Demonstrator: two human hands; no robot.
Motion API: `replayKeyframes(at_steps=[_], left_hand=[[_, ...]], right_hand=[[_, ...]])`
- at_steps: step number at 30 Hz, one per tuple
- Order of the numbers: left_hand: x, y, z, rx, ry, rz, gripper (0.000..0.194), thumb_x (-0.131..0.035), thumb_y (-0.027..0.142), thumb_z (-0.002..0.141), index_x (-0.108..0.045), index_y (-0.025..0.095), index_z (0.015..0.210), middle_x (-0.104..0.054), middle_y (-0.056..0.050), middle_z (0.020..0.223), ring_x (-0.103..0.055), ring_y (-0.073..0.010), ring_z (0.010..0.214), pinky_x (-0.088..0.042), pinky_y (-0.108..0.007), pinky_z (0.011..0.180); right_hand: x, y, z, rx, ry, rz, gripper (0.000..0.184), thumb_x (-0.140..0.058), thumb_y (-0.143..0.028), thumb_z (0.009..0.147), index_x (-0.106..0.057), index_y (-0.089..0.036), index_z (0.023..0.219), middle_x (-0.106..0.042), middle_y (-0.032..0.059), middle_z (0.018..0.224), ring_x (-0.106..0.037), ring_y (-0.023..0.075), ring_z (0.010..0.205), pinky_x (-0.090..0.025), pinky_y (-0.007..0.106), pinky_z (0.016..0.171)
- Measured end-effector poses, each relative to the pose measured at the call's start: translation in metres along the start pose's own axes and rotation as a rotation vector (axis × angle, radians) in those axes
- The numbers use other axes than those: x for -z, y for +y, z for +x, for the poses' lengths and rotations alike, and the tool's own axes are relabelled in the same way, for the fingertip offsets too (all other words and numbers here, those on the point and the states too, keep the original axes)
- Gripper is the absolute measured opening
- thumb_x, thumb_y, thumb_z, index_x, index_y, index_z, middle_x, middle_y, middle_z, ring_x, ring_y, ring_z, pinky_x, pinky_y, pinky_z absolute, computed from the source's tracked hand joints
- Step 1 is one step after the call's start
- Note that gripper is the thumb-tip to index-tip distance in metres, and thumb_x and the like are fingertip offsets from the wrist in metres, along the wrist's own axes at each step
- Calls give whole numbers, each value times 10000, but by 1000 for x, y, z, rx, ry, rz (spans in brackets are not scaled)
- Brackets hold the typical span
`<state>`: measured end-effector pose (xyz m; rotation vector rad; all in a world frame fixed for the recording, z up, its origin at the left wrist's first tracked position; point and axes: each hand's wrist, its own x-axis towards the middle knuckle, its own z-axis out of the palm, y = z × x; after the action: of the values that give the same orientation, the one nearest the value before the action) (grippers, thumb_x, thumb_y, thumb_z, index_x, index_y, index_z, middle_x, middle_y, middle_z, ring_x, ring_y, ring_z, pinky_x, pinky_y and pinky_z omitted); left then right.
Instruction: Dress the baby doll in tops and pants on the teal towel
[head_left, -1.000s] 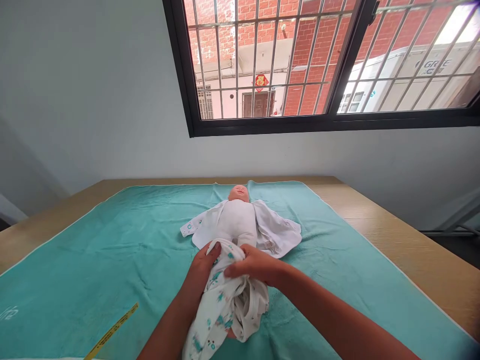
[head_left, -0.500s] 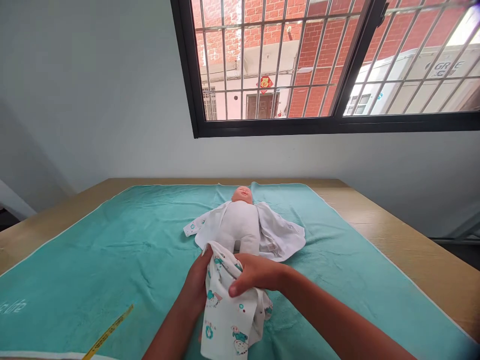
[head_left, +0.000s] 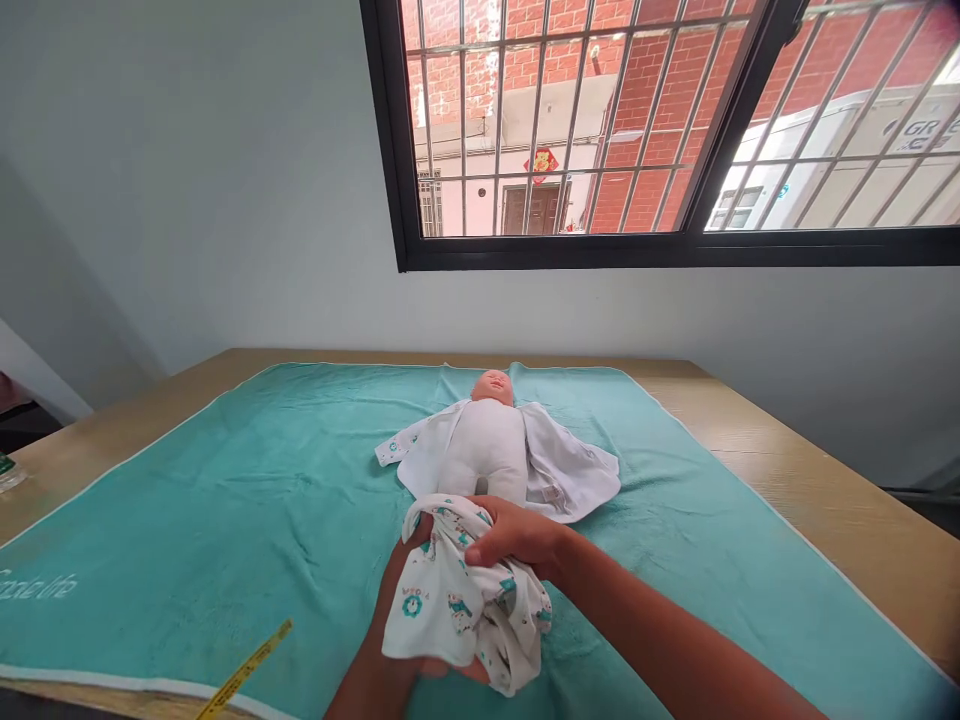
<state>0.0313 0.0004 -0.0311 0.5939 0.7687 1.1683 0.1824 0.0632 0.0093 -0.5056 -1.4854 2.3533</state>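
1. While your right hand [head_left: 517, 533] is clamping thumb and fingers on the printed baby garment [head_left: 471, 598], your left hand [head_left: 421, 530] is sitting partly under it, its fingers too hidden to tell.
2. You are holding it over the teal blanket [head_left: 262, 520], near the baby doll [head_left: 484, 450].

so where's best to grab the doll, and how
I'd take the doll by both sides of its torso, coming down from above. It lies on its back, face up, so the broad white body likely offers a steadier hold than the small round head. The open white jacket spreads out on both sides, so avoid bunching its cloth.
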Motion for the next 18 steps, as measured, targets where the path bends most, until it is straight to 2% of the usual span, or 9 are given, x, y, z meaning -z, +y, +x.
replayKeyframes(at_steps=[3, 5, 9, 12, 14, 18], left_hand=[[-7, 4, 3, 103, -21, 5, 770, -647, 753, 627, -678, 113, 1054, -715, -155, 857, -674, -359, 888, -517, -470, 791], [-11, 7, 0, 96, -21, 34, 779, -634, 762, 632, -682, 103, 1045, -714, -167, 884, -671, -359, 892, -520, -449, 769], [-10, 7, -13, -75, -46, 137, 702, -737, 667, 607, -695, 109, 1031, -722, -140, 893, -661, -316, 872, -507, -349, 697], [-6, 2, -22, -67, -119, 234, 581, -848, 484, 562, -712, 109, 984, -723, -103, 819, -660, -267, 786, -489, -301, 652], [-5, -1, -24, -85, -45, 191, 498, -836, 394, 606, -706, 121, 1002, -726, -91, 830, -666, -248, 765, -504, -310, 676], [-9, -1, -17, -159, 182, -94, 457, -771, 379, 673, -678, 151, 1058, -735, -100, 911, -687, -272, 820, -534, -370, 755]], right_hand=[[1, -3, -3, -121, -104, -95, 488, -886, -239, 509, -671, -125, 933, -685, 26, 854, -645, 184, 829, -514, 292, 781], [2, -6, -5, -142, -84, -118, 445, -883, -222, 521, -680, -121, 904, -689, 23, 821, -646, 175, 803, -515, 287, 778], [7, -7, -8, 39, 63, 57, 364, -800, -346, 680, -684, -104, 927, -691, 55, 814, -652, 169, 756, -520, 302, 751], [9, -4, -9, 51, 67, 103, 384, -800, -371, 681, -687, -83, 909, -684, 68, 791, -647, 168, 740, -513, 280, 708], [7, -1, -8, 27, 53, 107, 400, -815, -375, 659, -687, -85, 903, -679, 61, 783, -640, 165, 734, -508, 276, 706], [-1, -1, -5, -5, -1, 64, 400, -827, -359, 641, -683, -104, 914, -670, 42, 815, -611, 140, 728, -487, 248, 690]])
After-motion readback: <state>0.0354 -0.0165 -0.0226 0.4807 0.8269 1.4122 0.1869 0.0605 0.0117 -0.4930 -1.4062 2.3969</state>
